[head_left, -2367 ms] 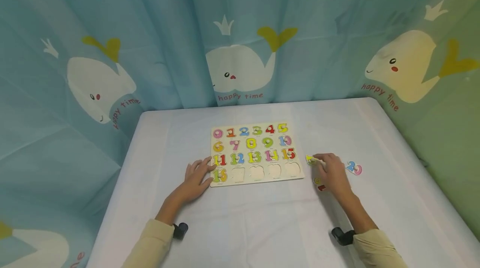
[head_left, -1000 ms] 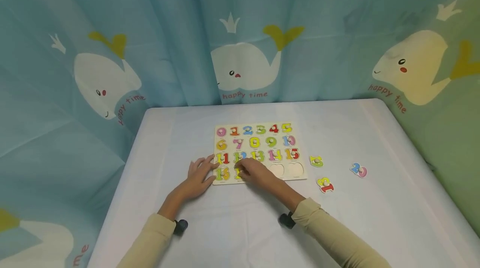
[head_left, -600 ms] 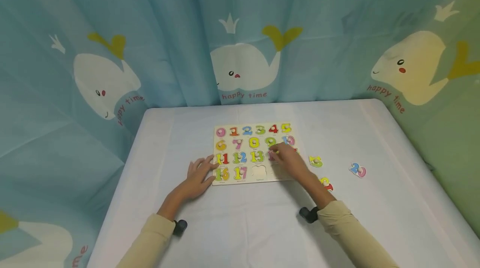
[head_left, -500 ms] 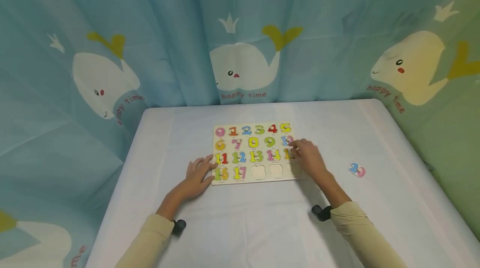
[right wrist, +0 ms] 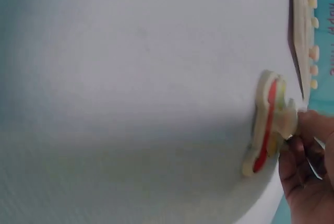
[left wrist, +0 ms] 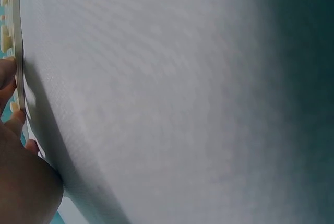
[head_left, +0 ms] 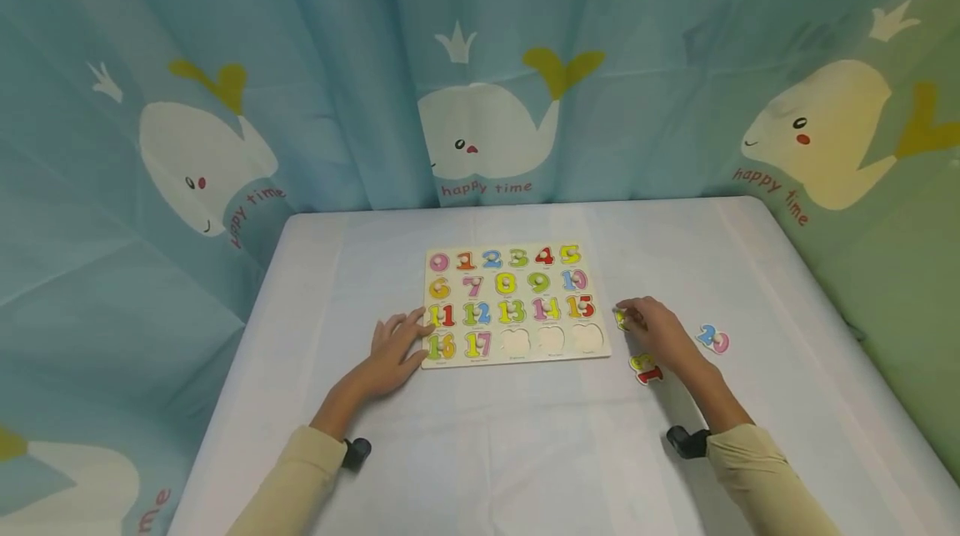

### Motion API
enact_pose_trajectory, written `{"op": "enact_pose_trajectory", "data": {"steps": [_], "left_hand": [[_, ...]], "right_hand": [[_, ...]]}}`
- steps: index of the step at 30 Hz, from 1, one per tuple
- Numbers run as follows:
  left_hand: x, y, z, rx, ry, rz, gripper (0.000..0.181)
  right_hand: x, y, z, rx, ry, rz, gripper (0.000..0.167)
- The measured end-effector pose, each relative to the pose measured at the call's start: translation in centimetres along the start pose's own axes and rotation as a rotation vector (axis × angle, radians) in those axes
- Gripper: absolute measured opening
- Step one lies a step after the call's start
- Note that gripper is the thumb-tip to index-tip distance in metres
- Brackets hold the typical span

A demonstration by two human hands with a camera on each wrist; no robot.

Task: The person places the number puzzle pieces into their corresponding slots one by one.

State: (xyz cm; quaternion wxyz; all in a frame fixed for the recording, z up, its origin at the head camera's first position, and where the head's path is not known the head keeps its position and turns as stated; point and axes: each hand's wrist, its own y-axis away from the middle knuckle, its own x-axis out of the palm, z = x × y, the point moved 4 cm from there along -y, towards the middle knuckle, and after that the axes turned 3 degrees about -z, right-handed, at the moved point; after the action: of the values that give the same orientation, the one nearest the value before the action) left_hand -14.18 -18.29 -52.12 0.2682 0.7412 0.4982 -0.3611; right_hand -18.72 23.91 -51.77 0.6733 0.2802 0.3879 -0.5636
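My left hand [head_left: 390, 357] rests on the left edge of the wooden number puzzle board [head_left: 491, 361], its fingertips on the rim by 11 and 16. In the left wrist view, fingers [left wrist: 14, 122] touch the board's side. Right of the board, my right hand [head_left: 660, 336] has its fingers curled at the knob of a yellow-and-green number piece [head_left: 621, 319], mostly hidden under them. Just in front lies the red-and-yellow 18 piece [head_left: 647, 369], large in the right wrist view with its knob [right wrist: 286, 120] partly before the fingers.
A blue-and-pink 20 piece [head_left: 712, 338] lies to the right of my right hand. The board's bottom row has three bare recesses [head_left: 551, 340] right of the 17 [head_left: 477, 344]. A white cloth covers the table [head_left: 480, 453]; a whale-print curtain [head_left: 337, 102] hangs behind.
My right hand brought the 17 piece into the bottom row, left it there, and moved back right to the yellow-and-green piece. The left hand stayed on the board.
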Motion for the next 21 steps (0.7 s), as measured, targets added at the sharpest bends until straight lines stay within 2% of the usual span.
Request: {"op": "enact_pose_trajectory", "data": {"steps": [2, 4, 9, 11, 16, 18, 21], "left_hand": [[0.1, 0.0, 0.0, -0.002, 0.006, 0.004, 0.04], [0.2, 0.1, 0.1, -0.005, 0.009, 0.007, 0.039], [0.4, 0.2, 0.3, -0.019, 0.008, 0.012, 0.039], [0.5, 0.2, 0.3, -0.02, 0.01, 0.007, 0.04], [0.3, 0.1, 0.2, 0.002, 0.019, 0.003, 0.041], [0.2, 0.0, 0.1, 0.007, 0.019, 0.003, 0.04], [0.2, -0.1, 0.2, 0.009, 0.019, -0.004, 0.039]], "right_hand": [[-0.5, 0.5, 0.0, 0.019, 0.01, -0.009, 0.026], [-1.0, 1.2, 0.0, 0.052, 0.003, 0.015, 0.023], [-1.5, 3.8, 0.4, 0.104, -0.048, 0.195, 0.02], [-1.3, 4.6, 0.5, 0.097, -0.048, 0.221, 0.019], [-0.6, 4.7, 2.1, 0.015, -0.088, 0.103, 0.023], [0.4, 4.0, 3.7, -0.03, -0.112, 0.066, 0.027], [2.8, 2.3, 6.7, -0.069, -0.126, 0.058, 0.032]]}}
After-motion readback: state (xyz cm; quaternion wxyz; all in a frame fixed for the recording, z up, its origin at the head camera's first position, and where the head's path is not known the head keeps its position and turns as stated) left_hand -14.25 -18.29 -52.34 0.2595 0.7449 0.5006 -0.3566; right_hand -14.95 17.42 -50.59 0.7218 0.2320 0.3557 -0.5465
